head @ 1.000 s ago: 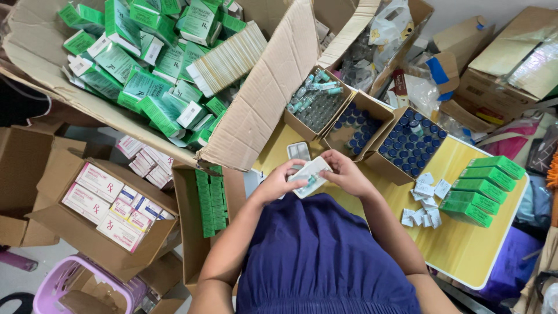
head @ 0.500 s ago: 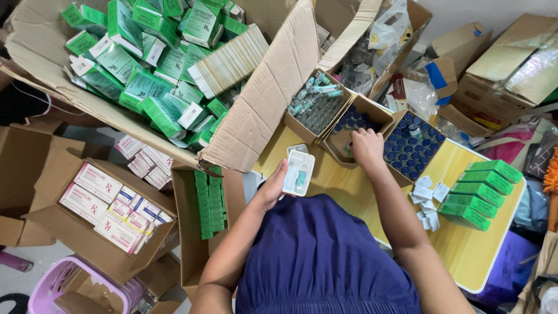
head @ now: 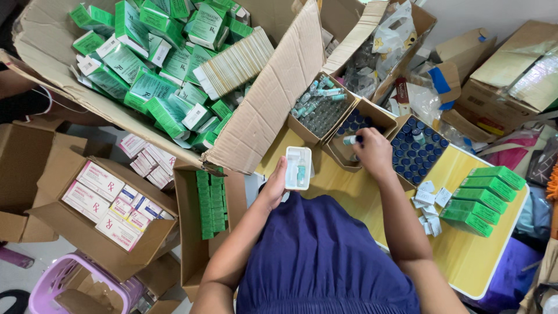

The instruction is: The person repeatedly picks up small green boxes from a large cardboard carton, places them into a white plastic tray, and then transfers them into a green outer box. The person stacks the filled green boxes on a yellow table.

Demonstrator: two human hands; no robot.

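My left hand (head: 273,189) holds a small white plastic tray (head: 299,168) above the yellow table (head: 465,256); a small vial with a teal cap lies in the tray. My right hand (head: 374,153) is over a small cardboard box of dark-capped vials (head: 351,125) and pinches a small vial (head: 350,140) with a blue cap. Just right of that hand stands another box packed with blue-capped vials (head: 418,152). Behind it, a box of clear vials with teal caps (head: 319,107) sits open.
A big carton of green and white cartons (head: 151,64) fills the upper left. Flat green cartons stand in a box (head: 210,203) below it. A box of pink and white cartons (head: 107,200) and a purple basket (head: 52,288) sit lower left. Stacked green cartons (head: 482,195) and folded leaflets (head: 430,200) lie on the table's right.
My hands, together on the white tray a second ago, have parted. The left keeps the tray; the right reached to the vial box and now holds a vial.
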